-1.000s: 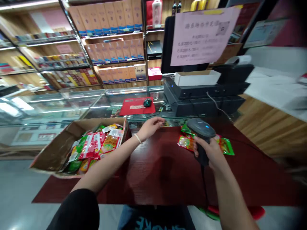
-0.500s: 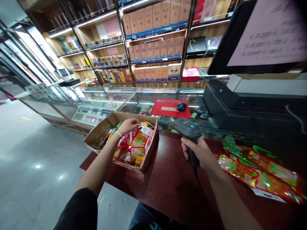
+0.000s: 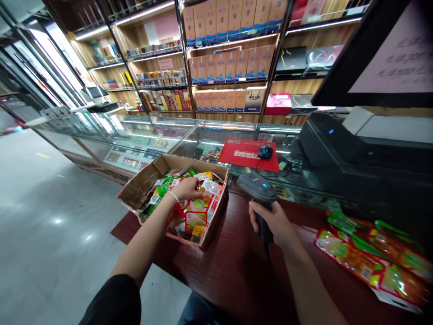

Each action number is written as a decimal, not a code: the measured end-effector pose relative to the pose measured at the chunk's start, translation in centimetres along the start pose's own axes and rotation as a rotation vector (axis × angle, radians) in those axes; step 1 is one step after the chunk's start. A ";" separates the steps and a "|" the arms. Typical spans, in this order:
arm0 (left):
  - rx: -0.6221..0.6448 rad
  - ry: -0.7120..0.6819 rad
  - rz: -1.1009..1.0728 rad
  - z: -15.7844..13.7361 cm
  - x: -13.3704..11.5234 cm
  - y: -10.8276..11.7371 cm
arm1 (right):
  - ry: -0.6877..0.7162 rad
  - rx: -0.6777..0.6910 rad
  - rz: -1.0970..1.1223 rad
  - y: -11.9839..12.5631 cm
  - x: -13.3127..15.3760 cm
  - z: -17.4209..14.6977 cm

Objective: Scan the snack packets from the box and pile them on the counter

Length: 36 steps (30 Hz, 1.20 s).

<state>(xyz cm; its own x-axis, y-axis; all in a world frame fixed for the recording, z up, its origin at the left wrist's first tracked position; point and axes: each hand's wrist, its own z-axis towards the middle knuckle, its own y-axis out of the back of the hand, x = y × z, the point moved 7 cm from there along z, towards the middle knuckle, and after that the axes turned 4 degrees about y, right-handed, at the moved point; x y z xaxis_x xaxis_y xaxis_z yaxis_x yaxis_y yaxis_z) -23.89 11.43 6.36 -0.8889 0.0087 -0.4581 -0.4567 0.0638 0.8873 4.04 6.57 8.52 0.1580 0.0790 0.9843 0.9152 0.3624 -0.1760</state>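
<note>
Likely for easy reach, the box (image 3: 138,194) of packets (image 3: 196,217) under the left hand (image 3: 186,188), grip unclear, sits by the tabletop's (image 3: 240,253) left edge, while the right hand (image 3: 272,220) clasps the scanner (image 3: 256,186).

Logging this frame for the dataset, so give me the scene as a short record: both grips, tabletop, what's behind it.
Left grip: inside an open brown cardboard box, on shiny red, green and yellow plastic packets; whether it holds one is unclear
Right grip: around a dark grey pistol-shaped scanner, blue light lit
Tabletop: dark reddish-brown; box at left, loose red-and-green plastic packets at right
Behind: red rectangular mouse pad bearing a dark mouse
</note>
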 end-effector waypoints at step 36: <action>-0.090 0.363 -1.725 -1.2 -0.1 -1.1 | -0.037 0.050 -0.048 0.0 -1.2 -0.2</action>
<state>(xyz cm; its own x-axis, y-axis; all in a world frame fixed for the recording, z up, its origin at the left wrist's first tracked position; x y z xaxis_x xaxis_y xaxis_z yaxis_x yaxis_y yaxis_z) -23.32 10.16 5.48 0.6069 -0.2057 -0.7677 -0.7870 -0.2902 -0.5444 3.90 6.31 7.30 0.0995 0.0941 0.9906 0.9016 0.4126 -0.1298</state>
